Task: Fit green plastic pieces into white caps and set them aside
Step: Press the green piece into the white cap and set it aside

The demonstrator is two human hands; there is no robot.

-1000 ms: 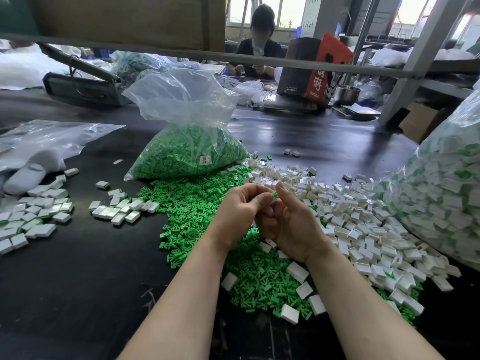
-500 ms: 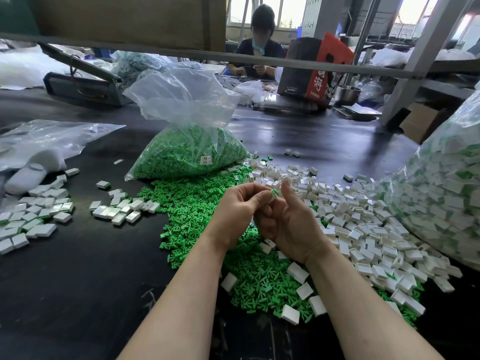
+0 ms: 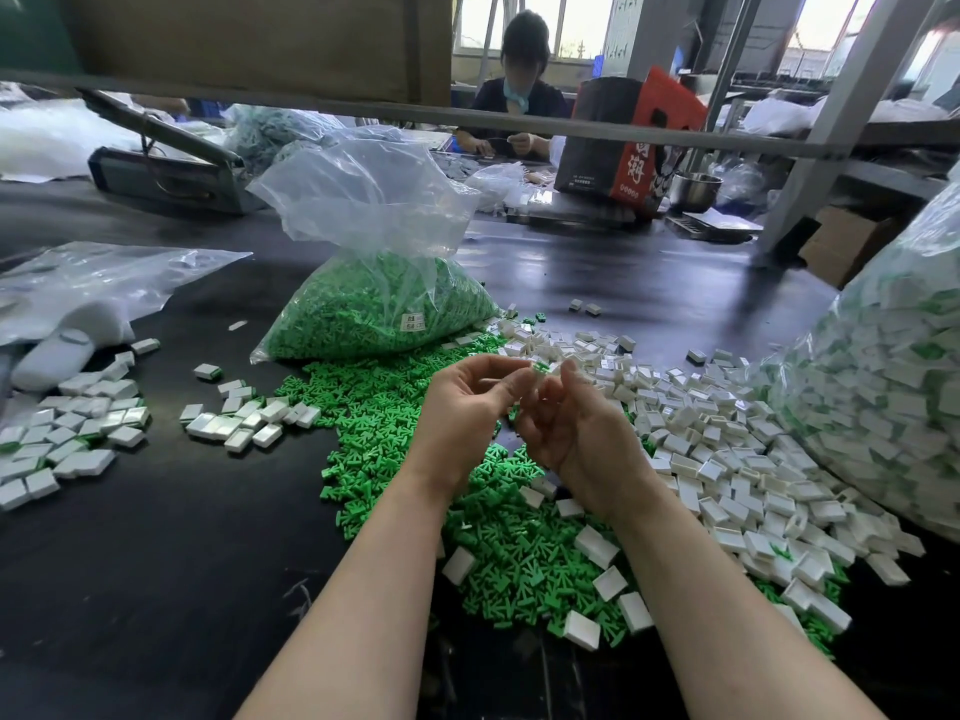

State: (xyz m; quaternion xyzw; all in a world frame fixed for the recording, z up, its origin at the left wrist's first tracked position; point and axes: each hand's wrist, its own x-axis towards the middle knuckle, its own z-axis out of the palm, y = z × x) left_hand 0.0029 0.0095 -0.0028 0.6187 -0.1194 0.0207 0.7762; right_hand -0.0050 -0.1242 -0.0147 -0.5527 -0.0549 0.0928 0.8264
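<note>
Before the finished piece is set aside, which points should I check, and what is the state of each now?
1. Green piece held at the fingertips of both hands: ok.
2. White cap in the right hand grip: ok.
3. Green piece fully seated in the cap: cannot tell, fingers hide the joint.
4. Left hand free to carry it: not ok, it pinches the piece.
5. Finished group on the left within open table: ok.

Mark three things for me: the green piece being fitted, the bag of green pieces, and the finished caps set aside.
green piece point(image 3: 541, 367), head view, its visible top at the fingertips.
bag of green pieces point(image 3: 374, 309), head view, its filled lower part.
finished caps point(image 3: 244, 420), head view, middle of the left cluster.
</note>
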